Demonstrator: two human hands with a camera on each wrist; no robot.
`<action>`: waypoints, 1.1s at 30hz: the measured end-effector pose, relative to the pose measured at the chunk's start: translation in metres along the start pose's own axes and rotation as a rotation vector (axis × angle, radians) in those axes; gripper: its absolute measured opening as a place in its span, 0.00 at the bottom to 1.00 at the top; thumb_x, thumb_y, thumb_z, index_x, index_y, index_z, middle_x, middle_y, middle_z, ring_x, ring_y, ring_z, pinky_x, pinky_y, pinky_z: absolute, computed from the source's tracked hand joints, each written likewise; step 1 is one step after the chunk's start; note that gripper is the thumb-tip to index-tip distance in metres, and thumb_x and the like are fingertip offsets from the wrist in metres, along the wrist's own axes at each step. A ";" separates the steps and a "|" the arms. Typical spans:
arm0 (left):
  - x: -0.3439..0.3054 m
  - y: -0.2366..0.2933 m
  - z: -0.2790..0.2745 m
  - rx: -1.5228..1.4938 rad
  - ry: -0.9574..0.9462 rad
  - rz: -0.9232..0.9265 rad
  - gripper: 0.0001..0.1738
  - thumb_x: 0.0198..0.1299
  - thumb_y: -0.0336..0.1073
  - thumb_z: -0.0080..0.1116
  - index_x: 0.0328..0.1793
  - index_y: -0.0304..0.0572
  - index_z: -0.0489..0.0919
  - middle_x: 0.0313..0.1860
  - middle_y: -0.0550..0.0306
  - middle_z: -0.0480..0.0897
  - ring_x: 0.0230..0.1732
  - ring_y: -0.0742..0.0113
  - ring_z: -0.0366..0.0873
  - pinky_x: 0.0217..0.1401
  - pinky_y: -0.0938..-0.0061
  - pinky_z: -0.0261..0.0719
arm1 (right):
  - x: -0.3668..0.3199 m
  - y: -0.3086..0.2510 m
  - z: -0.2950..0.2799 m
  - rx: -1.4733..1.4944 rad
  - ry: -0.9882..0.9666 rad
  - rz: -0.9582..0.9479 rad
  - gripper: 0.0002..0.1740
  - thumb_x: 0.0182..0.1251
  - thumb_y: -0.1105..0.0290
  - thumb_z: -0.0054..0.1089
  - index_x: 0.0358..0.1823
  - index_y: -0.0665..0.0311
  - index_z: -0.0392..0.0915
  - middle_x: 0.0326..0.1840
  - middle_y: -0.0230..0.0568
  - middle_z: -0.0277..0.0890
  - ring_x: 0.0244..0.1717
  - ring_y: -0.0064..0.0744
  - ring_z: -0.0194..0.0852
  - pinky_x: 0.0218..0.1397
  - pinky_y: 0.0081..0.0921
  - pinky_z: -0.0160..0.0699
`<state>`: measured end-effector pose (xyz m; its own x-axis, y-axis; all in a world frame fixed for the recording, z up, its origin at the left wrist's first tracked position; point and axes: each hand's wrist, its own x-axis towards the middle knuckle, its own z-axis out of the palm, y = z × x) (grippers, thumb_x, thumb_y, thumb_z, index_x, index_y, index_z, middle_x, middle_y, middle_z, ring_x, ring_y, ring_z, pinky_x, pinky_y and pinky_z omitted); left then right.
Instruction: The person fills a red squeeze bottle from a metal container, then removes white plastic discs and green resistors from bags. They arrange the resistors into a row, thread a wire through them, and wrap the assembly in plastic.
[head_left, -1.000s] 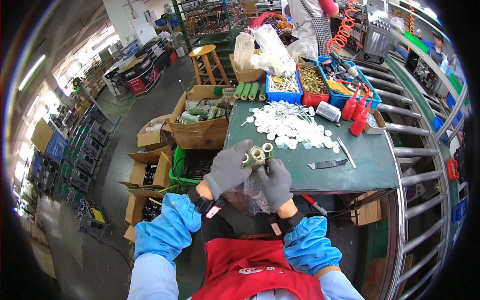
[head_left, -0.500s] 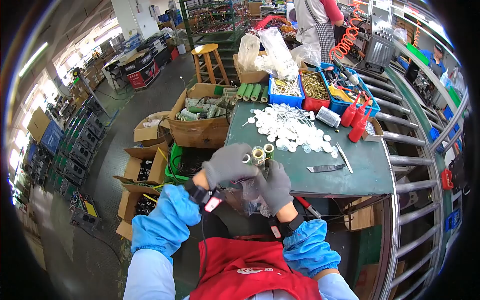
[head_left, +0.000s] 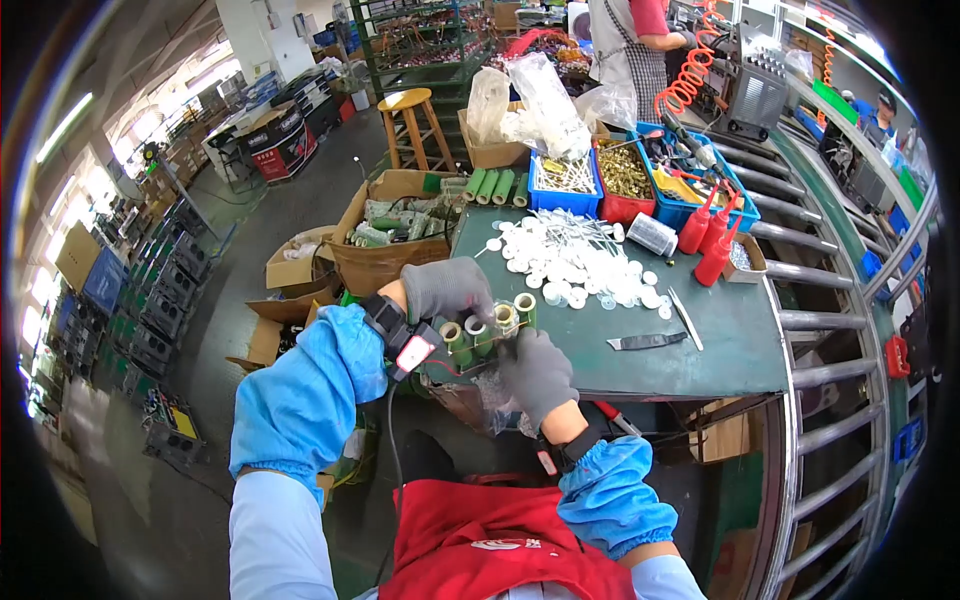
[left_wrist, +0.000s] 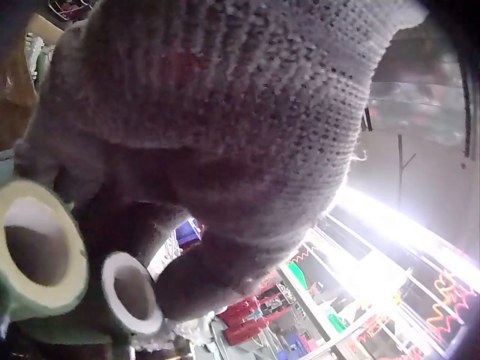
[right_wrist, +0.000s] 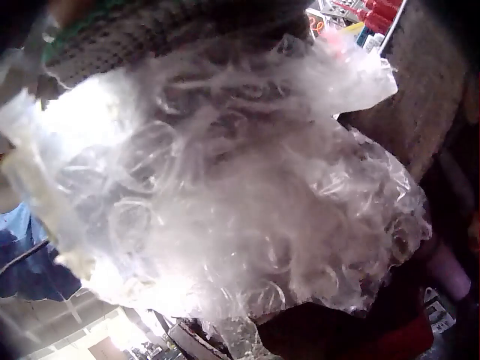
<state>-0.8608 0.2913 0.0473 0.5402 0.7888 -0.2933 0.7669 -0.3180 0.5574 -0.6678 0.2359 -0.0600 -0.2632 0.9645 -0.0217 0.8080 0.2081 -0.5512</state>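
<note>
A row of green ceramic-looking tubes (head_left: pixel 458 346) with pale hollow ends stands at the near left corner of the green table, between both hands. My gray-gloved left hand (head_left: pixel 447 288) reaches over the row from the far left. Its fingers bend down round one tube (left_wrist: pixel 133 294), with a fingertip at its pale rim, while another tube (left_wrist: pixel 66 262) shows beside it. From the right, my gloved right hand (head_left: pixel 540 375) grips the near right side of the row with the fingers curled. Clear bubble wrap (right_wrist: pixel 247 210) hangs under that hand. A thin red wire lies along the tubes' near side.
White disc-headed plastic pieces (head_left: pixel 580 260) lie piled on the table, with a black-handled knife (head_left: pixel 645 341) and tweezers (head_left: pixel 686 318) nearby. Red squeeze bottles (head_left: pixel 713 258) and blue bins (head_left: pixel 566 198) stand behind. A carton (head_left: pixel 392 265) of wrapped green tubes sits left; a roller conveyor (head_left: pixel 828 357) runs right.
My left hand has shifted up over the tubes, its wrist rising, and more of the tube row now shows to the left. The right hand stays near the same place, holding the row.
</note>
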 end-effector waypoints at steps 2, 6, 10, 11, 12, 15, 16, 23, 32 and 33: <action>-0.001 -0.002 0.002 -0.186 0.040 -0.123 0.13 0.53 0.36 0.68 0.38 0.33 0.87 0.29 0.54 0.86 0.30 0.67 0.81 0.35 0.70 0.78 | 0.001 0.000 -0.002 -0.027 -0.046 0.000 0.25 0.73 0.48 0.53 0.49 0.66 0.75 0.50 0.57 0.78 0.47 0.62 0.83 0.50 0.51 0.82; 0.007 -0.021 0.010 -0.553 0.073 -0.300 0.09 0.58 0.30 0.65 0.41 0.30 0.87 0.33 0.52 0.88 0.34 0.61 0.84 0.39 0.68 0.83 | 0.002 0.000 -0.001 -0.048 -0.065 -0.002 0.23 0.73 0.50 0.55 0.50 0.65 0.74 0.52 0.56 0.78 0.48 0.60 0.84 0.50 0.51 0.82; 0.005 -0.038 0.011 -0.773 0.124 -0.311 0.10 0.57 0.28 0.64 0.43 0.31 0.86 0.36 0.55 0.87 0.34 0.66 0.83 0.41 0.72 0.82 | 0.001 -0.002 -0.004 -0.085 -0.083 0.008 0.22 0.72 0.52 0.57 0.51 0.64 0.73 0.52 0.54 0.78 0.49 0.58 0.84 0.50 0.50 0.83; 0.005 -0.034 0.009 -0.694 0.164 -0.342 0.10 0.58 0.28 0.63 0.44 0.31 0.86 0.37 0.55 0.87 0.35 0.67 0.84 0.43 0.71 0.83 | 0.001 -0.003 -0.005 -0.090 -0.084 0.009 0.21 0.71 0.52 0.58 0.51 0.64 0.73 0.52 0.54 0.78 0.49 0.57 0.84 0.50 0.50 0.83; 0.005 -0.030 0.007 -0.616 0.204 -0.373 0.10 0.58 0.27 0.62 0.45 0.32 0.86 0.37 0.55 0.87 0.37 0.67 0.84 0.45 0.71 0.84 | 0.002 -0.002 -0.006 -0.083 -0.083 0.010 0.21 0.71 0.53 0.58 0.51 0.64 0.73 0.52 0.54 0.78 0.49 0.57 0.84 0.50 0.49 0.83; -0.002 -0.037 0.004 -0.716 0.020 -0.264 0.16 0.58 0.31 0.63 0.50 0.29 0.84 0.42 0.52 0.87 0.44 0.65 0.85 0.50 0.69 0.86 | 0.002 -0.002 -0.002 -0.070 -0.074 0.016 0.21 0.69 0.53 0.59 0.51 0.64 0.73 0.52 0.54 0.78 0.49 0.58 0.84 0.50 0.50 0.83; -0.004 -0.036 0.005 -0.759 -0.033 -0.248 0.17 0.58 0.32 0.63 0.51 0.29 0.84 0.43 0.51 0.87 0.45 0.64 0.85 0.50 0.69 0.86 | 0.003 -0.002 0.000 -0.077 -0.063 0.017 0.21 0.69 0.53 0.59 0.50 0.64 0.74 0.51 0.54 0.78 0.48 0.58 0.84 0.51 0.50 0.83; -0.001 -0.021 0.010 -0.745 -0.075 -0.264 0.22 0.56 0.33 0.64 0.57 0.26 0.82 0.48 0.50 0.86 0.48 0.65 0.84 0.53 0.68 0.85 | 0.014 0.002 -0.011 0.026 -0.101 0.014 0.21 0.68 0.52 0.59 0.49 0.64 0.78 0.49 0.57 0.82 0.49 0.59 0.83 0.52 0.49 0.82; -0.002 -0.063 0.025 -0.821 -0.095 0.036 0.32 0.59 0.41 0.71 0.66 0.29 0.78 0.56 0.52 0.85 0.54 0.67 0.82 0.61 0.70 0.80 | 0.025 -0.002 -0.015 -0.052 -0.169 -0.034 0.21 0.69 0.52 0.57 0.47 0.64 0.80 0.49 0.55 0.83 0.50 0.58 0.84 0.54 0.49 0.82; -0.004 -0.066 0.028 -0.867 -0.061 0.021 0.31 0.61 0.44 0.70 0.66 0.30 0.79 0.55 0.54 0.86 0.54 0.68 0.82 0.62 0.72 0.78 | 0.026 -0.004 -0.018 -0.052 -0.163 -0.033 0.22 0.69 0.51 0.57 0.47 0.63 0.81 0.47 0.56 0.84 0.49 0.59 0.84 0.52 0.49 0.82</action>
<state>-0.9038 0.2942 -0.0096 0.5879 0.7496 -0.3039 0.2356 0.2007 0.9509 -0.6688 0.2627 -0.0432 -0.3687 0.9187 -0.1417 0.8227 0.2516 -0.5097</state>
